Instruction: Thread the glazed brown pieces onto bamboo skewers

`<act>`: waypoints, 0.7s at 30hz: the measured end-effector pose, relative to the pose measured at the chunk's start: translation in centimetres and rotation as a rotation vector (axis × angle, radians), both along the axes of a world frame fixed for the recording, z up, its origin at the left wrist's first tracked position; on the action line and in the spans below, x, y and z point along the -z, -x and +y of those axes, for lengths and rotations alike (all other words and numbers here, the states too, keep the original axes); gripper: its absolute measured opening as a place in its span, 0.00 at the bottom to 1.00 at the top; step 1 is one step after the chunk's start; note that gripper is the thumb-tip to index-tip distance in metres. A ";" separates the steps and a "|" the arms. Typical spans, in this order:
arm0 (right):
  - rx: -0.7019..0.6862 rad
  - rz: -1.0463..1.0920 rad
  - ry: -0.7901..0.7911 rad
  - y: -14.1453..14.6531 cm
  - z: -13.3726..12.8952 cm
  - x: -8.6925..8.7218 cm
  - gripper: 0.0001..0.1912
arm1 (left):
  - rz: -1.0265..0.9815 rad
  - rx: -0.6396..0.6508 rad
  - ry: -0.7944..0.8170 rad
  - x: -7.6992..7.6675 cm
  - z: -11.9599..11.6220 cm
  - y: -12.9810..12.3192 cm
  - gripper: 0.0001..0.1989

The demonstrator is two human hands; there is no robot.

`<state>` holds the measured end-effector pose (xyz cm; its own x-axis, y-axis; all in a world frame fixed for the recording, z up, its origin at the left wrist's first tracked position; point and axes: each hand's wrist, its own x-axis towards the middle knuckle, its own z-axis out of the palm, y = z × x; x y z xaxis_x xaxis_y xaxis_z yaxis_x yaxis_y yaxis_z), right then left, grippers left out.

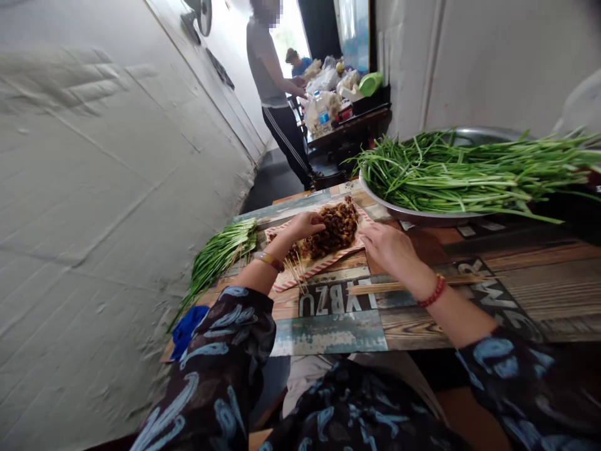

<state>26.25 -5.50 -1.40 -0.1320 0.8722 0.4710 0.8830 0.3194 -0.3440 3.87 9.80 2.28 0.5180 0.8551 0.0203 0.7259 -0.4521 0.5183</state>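
**Black-and-blue sleeves (216, 351), red-striped sheet (319, 266) – greens all around**

Sleeves: black w/ pale blue brushy swirls. Sheet: cream, red-white diagonal stripes along edge; filling (331, 230) on it dark brown. Tabletop (328, 332): patchwork print, teal + brown wood tones, white letters on dark panels. Chives (469, 175): bright green, paler toward stems. Bracelet (432, 291) on R wrist: red beads; band (268, 260) on L wrist: yellow + brown. Cloth (188, 332): vivid blue – co-worker's track pants (286, 138): black, white side stripes.

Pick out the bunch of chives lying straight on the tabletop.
The smaller bunch of chives, beside the left hand, rests on the tabletop; the larger bunch sits in a steel basin.
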 end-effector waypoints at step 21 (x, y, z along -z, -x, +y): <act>-0.098 0.364 0.147 7.3 2.1 1.4 0.07 | -1.123 -0.743 0.063 5.6 -14.3 14.5 0.24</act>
<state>18.96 -3.44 -2.80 -0.0657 0.9253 0.3734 0.6631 0.3202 -0.6766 -10.62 -4.47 -3.31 -0.3348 0.9393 0.0748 -0.0406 -0.0937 0.9948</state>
